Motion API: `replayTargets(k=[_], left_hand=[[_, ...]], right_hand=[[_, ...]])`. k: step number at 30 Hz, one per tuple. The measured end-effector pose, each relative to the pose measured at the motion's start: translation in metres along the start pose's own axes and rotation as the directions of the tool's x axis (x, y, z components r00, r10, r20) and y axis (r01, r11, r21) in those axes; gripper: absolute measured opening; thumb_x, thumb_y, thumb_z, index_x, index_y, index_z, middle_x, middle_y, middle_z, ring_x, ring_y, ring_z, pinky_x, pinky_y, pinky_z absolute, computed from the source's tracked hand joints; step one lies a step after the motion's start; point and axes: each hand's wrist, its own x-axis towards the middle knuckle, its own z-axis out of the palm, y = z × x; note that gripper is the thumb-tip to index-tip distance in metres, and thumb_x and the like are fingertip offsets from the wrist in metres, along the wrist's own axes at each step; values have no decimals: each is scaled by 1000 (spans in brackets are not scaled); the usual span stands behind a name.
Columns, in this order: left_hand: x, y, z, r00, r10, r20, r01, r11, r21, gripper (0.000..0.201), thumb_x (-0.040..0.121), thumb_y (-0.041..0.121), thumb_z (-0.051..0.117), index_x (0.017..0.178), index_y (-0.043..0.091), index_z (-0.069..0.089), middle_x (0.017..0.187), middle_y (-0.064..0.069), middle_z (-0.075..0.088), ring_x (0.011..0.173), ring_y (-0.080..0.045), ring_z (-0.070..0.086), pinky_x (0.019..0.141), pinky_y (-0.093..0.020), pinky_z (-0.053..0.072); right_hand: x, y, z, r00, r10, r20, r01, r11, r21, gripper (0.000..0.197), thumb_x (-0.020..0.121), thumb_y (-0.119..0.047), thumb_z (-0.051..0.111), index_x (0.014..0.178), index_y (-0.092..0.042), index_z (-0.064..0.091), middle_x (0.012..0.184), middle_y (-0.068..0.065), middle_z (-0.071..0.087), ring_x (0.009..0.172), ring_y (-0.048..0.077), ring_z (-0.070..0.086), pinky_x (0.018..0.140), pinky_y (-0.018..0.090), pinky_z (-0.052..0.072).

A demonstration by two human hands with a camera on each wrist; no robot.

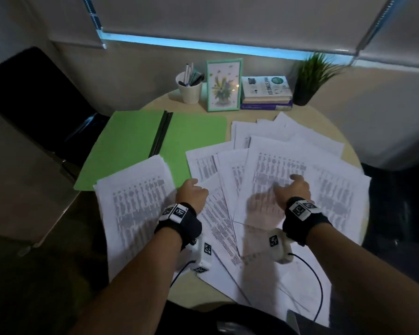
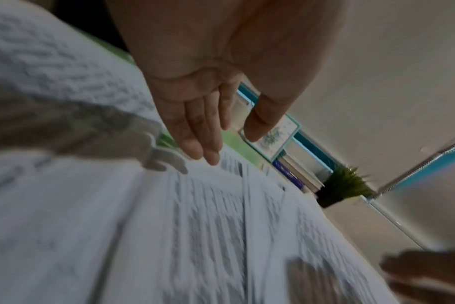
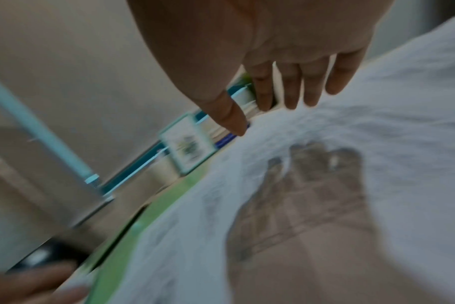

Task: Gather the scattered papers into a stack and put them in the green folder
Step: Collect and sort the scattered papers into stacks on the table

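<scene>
Printed white papers [image 1: 271, 180] lie fanned over the right and middle of a round table. A separate pile of papers [image 1: 140, 201] overlaps the near edge of the green folder [image 1: 131, 139], which lies open and flat at the left. My left hand [image 1: 191, 193] hovers between that pile and the fan, fingers straight, holding nothing [image 2: 213, 142]. My right hand [image 1: 292, 187] is spread just above the fanned sheets with straight fingers [image 3: 291, 96]; its shadow falls on the paper. The wrist views are blurred.
At the table's far edge stand a white pen cup [image 1: 189, 89], a framed flower picture [image 1: 224, 84], a stack of books [image 1: 265, 93] and a potted plant [image 1: 310, 78]. A dark chair [image 1: 34, 93] sits at the left. Cables trail near the front edge.
</scene>
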Motion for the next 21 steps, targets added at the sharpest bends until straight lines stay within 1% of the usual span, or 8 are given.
replayTargets(k=[4,7,9,11,13,16,19,21], left_hand=[[2,1,42,993,-88,75,85,996,38,64,87,19,63,144,15,34,125,-8,59,107,-30,62,89,-35,51],[1,1,65,975,-141,173,141,990,8,72,90,14,63,150,14,23,114,5,55,87,-16,59,69,-22,52],[1,3,77,960,-194,203,219,970,-110,81,85,18,69,150,19,21,140,-10,47,105,-26,59,79,-32,54],[1,7,88,957,-228,178,256,954,-153,87,80,34,73,150,14,25,146,-22,41,120,-38,55,94,-49,48],[0,6,96,961,-230,155,245,966,-86,99,70,61,70,145,7,36,146,-18,41,127,-40,48,104,-54,38],[-5,4,97,976,-189,108,180,980,87,111,62,84,57,145,14,37,151,-6,39,134,-30,43,112,-44,34],[-9,1,99,991,-125,55,111,972,209,98,78,71,56,150,12,27,156,-7,30,140,-30,33,114,-44,30],[-9,0,99,994,-106,17,97,958,271,88,84,59,59,151,12,25,156,-7,30,141,-30,33,114,-45,30]], right_hand=[[17,55,-22,982,187,7,-186,980,-75,89,72,-34,78,143,-9,30,140,19,41,121,41,48,97,48,46],[16,74,-24,986,149,71,-142,986,-92,88,67,-27,85,135,-8,32,130,19,43,112,41,52,90,47,51],[17,79,-23,991,104,90,-97,993,-73,71,69,-20,82,123,-7,38,120,17,47,94,36,58,77,42,55],[16,83,-22,990,66,127,-59,997,-53,65,73,-16,78,122,-7,36,110,14,52,84,30,59,67,35,55],[14,86,-20,983,29,180,-25,999,-24,68,77,-12,75,128,-10,31,101,12,55,81,25,58,61,31,54],[6,86,-23,961,10,275,-7,1000,-10,86,80,-12,75,145,-21,18,124,15,53,100,31,60,78,37,57],[3,86,-31,927,-56,371,98,991,-95,101,78,-17,79,153,-22,12,143,10,45,110,26,56,77,26,51],[4,86,-37,905,-83,417,147,982,-122,108,72,-21,84,154,-22,12,149,4,40,122,26,51,90,28,47]])
